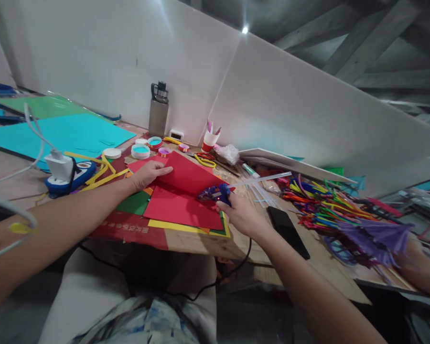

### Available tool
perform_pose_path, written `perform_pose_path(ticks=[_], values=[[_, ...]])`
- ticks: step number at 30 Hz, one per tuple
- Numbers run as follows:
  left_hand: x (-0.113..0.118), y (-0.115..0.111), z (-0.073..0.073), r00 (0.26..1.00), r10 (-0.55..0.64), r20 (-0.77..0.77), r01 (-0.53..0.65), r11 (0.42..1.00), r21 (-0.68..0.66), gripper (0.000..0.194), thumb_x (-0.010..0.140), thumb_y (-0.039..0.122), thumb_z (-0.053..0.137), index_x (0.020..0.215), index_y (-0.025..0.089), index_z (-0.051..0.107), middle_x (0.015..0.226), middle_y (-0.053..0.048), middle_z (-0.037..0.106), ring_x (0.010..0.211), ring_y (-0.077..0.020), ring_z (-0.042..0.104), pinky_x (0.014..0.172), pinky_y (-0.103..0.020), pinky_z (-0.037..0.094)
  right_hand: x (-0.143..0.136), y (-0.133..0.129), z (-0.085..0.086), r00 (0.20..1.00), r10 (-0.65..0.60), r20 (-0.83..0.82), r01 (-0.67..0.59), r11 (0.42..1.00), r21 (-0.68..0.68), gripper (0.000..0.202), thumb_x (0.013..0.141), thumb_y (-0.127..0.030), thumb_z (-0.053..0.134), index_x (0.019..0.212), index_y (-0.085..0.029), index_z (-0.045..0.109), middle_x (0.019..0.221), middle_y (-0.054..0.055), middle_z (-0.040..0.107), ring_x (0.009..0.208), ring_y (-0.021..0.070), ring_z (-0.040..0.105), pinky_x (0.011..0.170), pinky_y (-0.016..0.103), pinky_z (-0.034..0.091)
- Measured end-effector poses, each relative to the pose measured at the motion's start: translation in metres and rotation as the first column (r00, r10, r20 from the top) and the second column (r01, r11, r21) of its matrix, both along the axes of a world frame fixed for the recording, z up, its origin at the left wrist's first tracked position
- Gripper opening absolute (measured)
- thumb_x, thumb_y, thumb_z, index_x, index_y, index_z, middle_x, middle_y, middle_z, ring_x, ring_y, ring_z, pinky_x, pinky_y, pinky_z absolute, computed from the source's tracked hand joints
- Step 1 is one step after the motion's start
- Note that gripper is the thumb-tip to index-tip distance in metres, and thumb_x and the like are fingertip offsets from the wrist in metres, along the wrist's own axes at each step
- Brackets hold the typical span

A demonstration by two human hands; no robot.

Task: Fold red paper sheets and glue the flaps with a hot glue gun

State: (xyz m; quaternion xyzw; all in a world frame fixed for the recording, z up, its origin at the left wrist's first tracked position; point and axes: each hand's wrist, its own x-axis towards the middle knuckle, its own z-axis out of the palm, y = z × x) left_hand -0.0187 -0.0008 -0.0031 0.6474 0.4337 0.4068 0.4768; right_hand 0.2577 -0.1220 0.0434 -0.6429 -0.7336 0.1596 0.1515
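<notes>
A sheet of red paper [188,176] is lifted at its left edge by my left hand [148,176], pinched between thumb and fingers. In my right hand [241,215] is a blue hot glue gun [216,193], its nozzle pointing left at the fold or lower edge of the raised sheet. A long clear glue stick [261,178] sticks out of the gun's back end. Beneath lies more red paper [182,208], over green paper [133,203] and a yellow sheet [181,226]. Whether the two red parts are one folded sheet I cannot tell.
A phone [287,231] lies right of my right hand, near colourful pipe cleaners [318,203]. Another person's hand [421,263] is beside a purple shape [374,239]. Farther back are a bottle [158,114], yellow-handled scissors [205,161] and small pots [141,152]. A charger [59,165] stands left.
</notes>
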Motion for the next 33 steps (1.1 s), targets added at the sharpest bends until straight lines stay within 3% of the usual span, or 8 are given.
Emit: perform_pose_path(ticks=[5,11,17,20,25,29,33], values=[[0.001,-0.001,0.002,0.998,-0.001,0.066,0.002,1.000,-0.012,0.040,0.062,0.052,0.072,0.061,0.013,0.061,0.054,-0.001,0.059,0.055,-0.0167,0.057,0.047,-0.024,0.042,-0.002,-0.005,-0.003,0.992,0.029,-0.126,-0.019,0.997,0.076,0.023,0.088,-0.032,0.045,0.096,-0.016,0.059,0.083,0.006,0.064,0.076,0.0184,0.058,0.069,0.029,0.042],[0.001,0.001,-0.001,0.988,-0.030,0.150,0.042,0.996,-0.074,0.040,0.060,0.052,0.074,0.062,0.013,0.064,0.058,-0.003,0.063,0.059,-0.0181,0.061,0.054,-0.027,0.047,-0.022,0.002,-0.003,1.000,0.026,0.005,-0.026,0.999,0.045,0.027,0.089,-0.033,0.045,0.104,-0.015,0.059,0.092,0.011,0.066,0.079,0.0205,0.059,0.069,0.028,0.040],[0.000,-0.001,0.000,0.972,-0.098,0.214,0.123,0.987,-0.104,0.040,0.060,0.049,0.076,0.072,0.011,0.069,0.071,-0.006,0.070,0.065,-0.0191,0.064,0.063,-0.030,0.051,-0.006,-0.002,0.000,0.997,-0.012,0.072,0.010,1.000,0.027,0.026,0.090,-0.030,0.044,0.100,-0.013,0.060,0.097,0.014,0.067,0.088,0.0225,0.061,0.072,0.028,0.040],[-0.002,-0.004,0.002,0.974,-0.150,0.169,0.170,0.979,-0.111,0.040,0.061,0.047,0.076,0.080,0.012,0.071,0.080,-0.008,0.073,0.070,-0.0203,0.066,0.065,-0.030,0.052,0.002,-0.007,0.006,0.991,-0.034,0.128,0.030,0.999,0.032,0.027,0.089,-0.032,0.044,0.099,-0.013,0.060,0.096,0.015,0.067,0.088,0.0241,0.061,0.070,0.029,0.040],[-0.007,-0.003,0.006,0.961,-0.272,-0.055,0.267,0.961,-0.075,0.038,0.064,0.048,0.074,0.079,0.014,0.072,0.079,-0.006,0.072,0.072,-0.0203,0.066,0.066,-0.028,0.052,0.008,-0.018,0.016,0.981,-0.065,0.185,0.054,0.996,0.066,0.026,0.087,-0.035,0.046,0.092,-0.014,0.062,0.089,0.015,0.067,0.084,0.0240,0.062,0.065,0.029,0.039],[-0.014,0.001,0.010,0.946,-0.308,-0.097,0.293,0.945,-0.142,0.041,0.059,0.053,0.075,0.072,0.014,0.071,0.070,-0.006,0.070,0.067,-0.0201,0.064,0.060,-0.027,0.050,0.025,-0.028,0.012,0.987,-0.120,-0.109,0.116,0.992,-0.045,0.028,0.086,-0.042,0.048,0.086,-0.016,0.060,0.072,0.006,0.063,0.061,0.0175,0.060,0.056,0.027,0.040],[-0.018,0.002,0.013,0.910,-0.413,0.039,0.409,0.879,-0.246,0.076,0.063,0.083,0.044,0.069,0.013,0.072,0.076,-0.014,0.072,0.079,-0.0266,0.066,0.070,-0.034,0.052,0.047,-0.035,0.003,0.849,-0.195,-0.490,0.132,0.978,-0.160,0.033,0.082,-0.049,0.052,0.073,-0.018,0.053,0.056,-0.001,0.055,0.048,0.0130,0.055,0.049,0.025,0.040]])
